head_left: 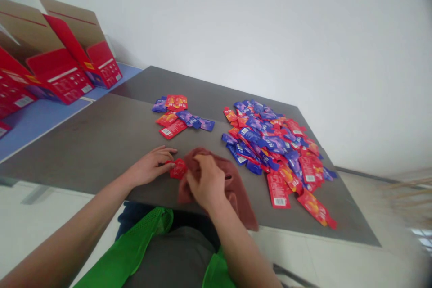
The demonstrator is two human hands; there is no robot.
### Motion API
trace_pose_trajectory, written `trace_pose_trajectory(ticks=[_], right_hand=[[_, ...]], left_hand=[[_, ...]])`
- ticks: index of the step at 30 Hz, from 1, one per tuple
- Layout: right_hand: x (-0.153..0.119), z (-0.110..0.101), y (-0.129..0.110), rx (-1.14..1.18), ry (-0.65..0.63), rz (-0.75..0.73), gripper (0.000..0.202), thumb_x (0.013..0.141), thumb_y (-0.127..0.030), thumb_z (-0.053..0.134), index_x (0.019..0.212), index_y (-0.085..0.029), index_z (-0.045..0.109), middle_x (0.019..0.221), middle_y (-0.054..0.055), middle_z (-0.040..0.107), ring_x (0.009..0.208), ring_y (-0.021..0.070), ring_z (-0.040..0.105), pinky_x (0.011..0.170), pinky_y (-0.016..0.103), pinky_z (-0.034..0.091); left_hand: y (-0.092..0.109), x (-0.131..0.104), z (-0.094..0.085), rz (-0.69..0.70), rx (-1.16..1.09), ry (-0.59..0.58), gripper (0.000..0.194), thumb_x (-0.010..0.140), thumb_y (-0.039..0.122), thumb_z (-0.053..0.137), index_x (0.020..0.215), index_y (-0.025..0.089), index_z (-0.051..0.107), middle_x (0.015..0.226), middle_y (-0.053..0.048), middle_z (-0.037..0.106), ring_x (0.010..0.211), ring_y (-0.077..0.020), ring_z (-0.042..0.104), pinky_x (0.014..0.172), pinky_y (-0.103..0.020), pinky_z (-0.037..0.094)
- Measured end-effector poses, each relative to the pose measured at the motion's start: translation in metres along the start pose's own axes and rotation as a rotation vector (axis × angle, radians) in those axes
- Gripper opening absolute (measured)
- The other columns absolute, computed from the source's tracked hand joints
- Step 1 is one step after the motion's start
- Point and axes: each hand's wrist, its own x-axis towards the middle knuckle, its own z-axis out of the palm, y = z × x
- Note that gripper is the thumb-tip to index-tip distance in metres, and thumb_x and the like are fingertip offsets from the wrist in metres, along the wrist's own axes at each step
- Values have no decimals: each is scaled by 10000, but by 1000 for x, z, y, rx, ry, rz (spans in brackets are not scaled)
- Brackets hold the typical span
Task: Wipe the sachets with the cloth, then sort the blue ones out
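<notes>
A brown cloth (238,191) lies bunched at the table's near edge, and my right hand (207,180) is closed on it. Part of a red pouch (178,168) shows just left of the cloth; the rest of it is hidden beneath. My left hand (153,166) rests low over the table with its fingers stretched out, the thumb touching the pouch's left end. Beyond my hands sits a small group of red and purple pouches (173,128). To the right spreads a large heap of similar red and purple pouches (270,139).
The grey table (111,144) stands against a white wall (236,22). On a blue surface (57,119) at the left are several red cardboard boxes (69,83) with raised flaps. A few pouches lie near the table's right edge.
</notes>
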Motion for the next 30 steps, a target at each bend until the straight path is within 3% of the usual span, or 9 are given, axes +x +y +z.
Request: trace_pose_trajectory(ticks=[4, 8, 12, 16, 19, 22, 25, 27, 30], right_hand=[[8, 12, -15, -259, -237, -104, 136, 1001, -280, 511, 1097, -255, 604, 1091, 56, 614, 993, 211, 628, 758, 288, 518], [16, -16, 28, -442, -287, 196, 142, 1008, -255, 491, 1094, -231, 601, 1125, 88, 599, 958, 219, 658, 724, 296, 515], [15, -27, 23, -348, -210, 297, 250, 1012, -356, 508, 1220, -228, 560, 1179, 97, 585, 929, 218, 667, 731, 312, 519], [9, 0, -25, -72, -159, -18, 526, 958, -528, 582, 1340, -178, 490, 1244, 117, 561, 1097, 234, 591, 879, 339, 511], [-1, 6, -23, -117, -197, -206, 337, 951, -435, 620, 1173, -182, 598, 1215, 108, 589, 1180, 269, 513, 1052, 435, 410], [-12, -9, 14, -258, -160, -127, 172, 963, -360, 623, 1094, -250, 638, 1240, 70, 593, 1223, 293, 460, 1100, 519, 329], [-16, -26, 42, -351, -156, 120, 177, 971, -315, 602, 1135, -256, 632, 1175, 84, 601, 1118, 276, 513, 959, 427, 442], [-14, -30, 39, -350, -145, 236, 243, 980, -277, 566, 1218, -241, 600, 1121, 92, 604, 1021, 247, 554, 832, 342, 480], [-6, -21, 7, -272, -129, 108, 317, 1018, -277, 488, 1331, -293, 541, 1128, 70, 599, 976, 216, 576, 782, 298, 492]], left_hand=[[3, 4, 3, 10, 9, -11, 275, 973, 404, 526, 960, 270, 766, 1224, -23, 739, 1325, -242, 558, 1234, -460, 243], [10, 4, 4, -30, 12, -40, 328, 986, 439, 515, 818, 244, 719, 1053, -15, 765, 1356, -250, 539, 1238, -477, 241], [9, 1, 4, -9, 17, -49, 329, 985, 447, 510, 823, 250, 717, 1045, -15, 765, 1350, -254, 545, 1234, -495, 258], [3, 0, 7, -8, 32, 47, 302, 910, 467, 579, 1034, 260, 759, 1293, -49, 713, 1304, -284, 573, 1231, -488, 292], [2, 0, 9, -27, 41, 39, 310, 909, 434, 565, 1089, 269, 755, 1305, -48, 710, 1302, -277, 578, 1241, -486, 275], [6, 0, 8, -16, 50, -25, 304, 974, 418, 507, 869, 266, 749, 1115, -19, 768, 1331, -252, 563, 1246, -493, 248], [9, 1, 6, -21, 48, -14, 348, 988, 438, 507, 776, 245, 704, 1041, -13, 770, 1335, -250, 561, 1227, -489, 279], [9, 0, 5, -21, 44, -14, 349, 989, 442, 510, 775, 243, 702, 1052, -12, 769, 1329, -252, 566, 1222, -487, 288], [5, -1, 5, -6, 44, -19, 331, 988, 445, 511, 831, 257, 734, 1092, -14, 770, 1326, -255, 567, 1232, -494, 269]])
